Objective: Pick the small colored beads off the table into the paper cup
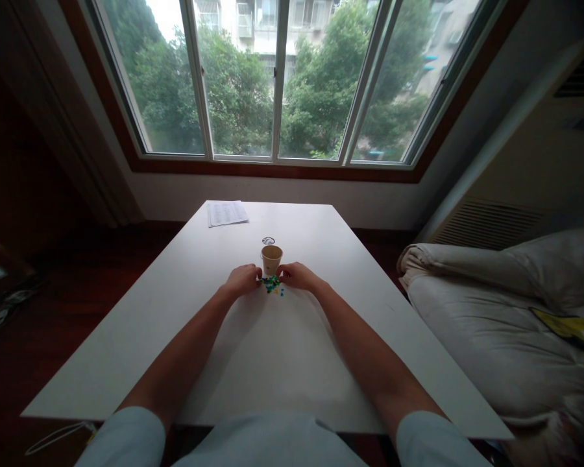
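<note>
A: Where are the small coloured pieces [272, 284]?

B: Heaped on the white bench [282, 363], just on the near side of the brown cup [271, 259]. Mostly green and blue, with some yellow; a few blue ones lie loose at the heap's near edge.

A: And the hands?

B: The left hand [244, 279] is left of the cup and a little nearer, fingers curled at the heap. The right hand [296, 275] is close by the cup's right side, fingers bent inward. I can't tell whether either grips a piece, or whether the right one touches the cup.

A: Anything beyond the cup?

B: A dark-rimmed round item [268, 240] just behind it, and printed sheets [227, 213] farther back, to its left.
</note>
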{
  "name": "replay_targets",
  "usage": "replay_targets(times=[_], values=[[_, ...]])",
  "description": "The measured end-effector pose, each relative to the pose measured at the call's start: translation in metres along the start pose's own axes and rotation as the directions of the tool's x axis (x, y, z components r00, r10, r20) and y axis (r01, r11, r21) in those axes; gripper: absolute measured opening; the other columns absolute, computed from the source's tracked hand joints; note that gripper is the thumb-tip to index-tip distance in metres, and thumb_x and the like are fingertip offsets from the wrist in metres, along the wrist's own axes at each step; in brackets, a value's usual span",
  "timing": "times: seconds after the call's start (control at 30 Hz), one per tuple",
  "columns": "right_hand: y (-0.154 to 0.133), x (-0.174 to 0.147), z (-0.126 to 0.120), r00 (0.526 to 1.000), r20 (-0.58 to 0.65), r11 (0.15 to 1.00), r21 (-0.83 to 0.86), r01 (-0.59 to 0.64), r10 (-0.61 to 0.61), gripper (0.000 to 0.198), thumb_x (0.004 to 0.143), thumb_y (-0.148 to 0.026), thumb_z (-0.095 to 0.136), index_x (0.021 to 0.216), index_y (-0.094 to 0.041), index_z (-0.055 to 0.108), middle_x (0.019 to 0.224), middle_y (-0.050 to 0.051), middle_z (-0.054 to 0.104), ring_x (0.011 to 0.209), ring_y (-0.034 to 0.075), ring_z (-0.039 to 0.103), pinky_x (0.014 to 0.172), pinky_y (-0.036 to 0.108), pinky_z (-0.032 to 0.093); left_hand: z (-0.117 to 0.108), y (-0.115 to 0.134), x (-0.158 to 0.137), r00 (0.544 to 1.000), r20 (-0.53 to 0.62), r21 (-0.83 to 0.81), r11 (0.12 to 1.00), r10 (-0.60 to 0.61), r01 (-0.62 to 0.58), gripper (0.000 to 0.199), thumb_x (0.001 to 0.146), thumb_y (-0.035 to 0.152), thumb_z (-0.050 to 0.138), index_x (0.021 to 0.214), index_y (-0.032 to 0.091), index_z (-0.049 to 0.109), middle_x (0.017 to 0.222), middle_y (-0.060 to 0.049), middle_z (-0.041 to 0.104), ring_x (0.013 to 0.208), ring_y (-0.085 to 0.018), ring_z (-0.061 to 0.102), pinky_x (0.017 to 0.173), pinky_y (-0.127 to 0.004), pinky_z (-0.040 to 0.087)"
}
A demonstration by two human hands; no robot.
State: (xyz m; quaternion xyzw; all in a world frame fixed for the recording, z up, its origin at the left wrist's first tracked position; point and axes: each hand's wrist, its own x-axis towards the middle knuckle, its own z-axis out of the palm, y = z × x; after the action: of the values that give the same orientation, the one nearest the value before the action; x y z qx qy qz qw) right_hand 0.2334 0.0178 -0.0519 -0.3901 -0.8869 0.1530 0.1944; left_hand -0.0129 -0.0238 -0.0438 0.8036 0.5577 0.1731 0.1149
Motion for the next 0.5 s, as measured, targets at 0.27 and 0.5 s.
replay_targets(times=[0.27, 0.5], values=[[-0.01, 0.003, 0.01, 0.998, -0.038, 0.989, -0.145, 0.038, -0.044, 0.013, 0.079, -0.021, 0.072, 0.09, -0.027, 0.075, 0.081, 0.001, 0.072, 0.078, 0.018, 0.064, 0.066, 0.024, 0.041, 0.008, 0.005, -0.001, 0.999, -0.029, 0.019, 0.999, 0.027, -0.027, 0.007, 0.079, 0.025, 0.066, 0.081, 0.026, 0.072, 0.088, -0.006, 0.066, 0.082, -0.023, 0.065, 0.079, -0.032, 0.048], [-0.032, 0.002, 0.003, 0.997, 0.062, 0.947, -0.319, -0.026, 0.048, 0.02, 0.091, -0.023, 0.058, 0.103, -0.026, 0.075, 0.106, 0.003, 0.072, 0.102, 0.02, 0.059, 0.079, 0.025, 0.043, 0.001, 0.011, -0.003, 0.998, 0.051, 0.196, 0.98, 0.036, -0.045, 0.016, 0.087, 0.025, 0.055, 0.09, 0.024, 0.071, 0.098, -0.006, 0.068, 0.086, -0.02, 0.065, 0.076, -0.029, 0.046]])
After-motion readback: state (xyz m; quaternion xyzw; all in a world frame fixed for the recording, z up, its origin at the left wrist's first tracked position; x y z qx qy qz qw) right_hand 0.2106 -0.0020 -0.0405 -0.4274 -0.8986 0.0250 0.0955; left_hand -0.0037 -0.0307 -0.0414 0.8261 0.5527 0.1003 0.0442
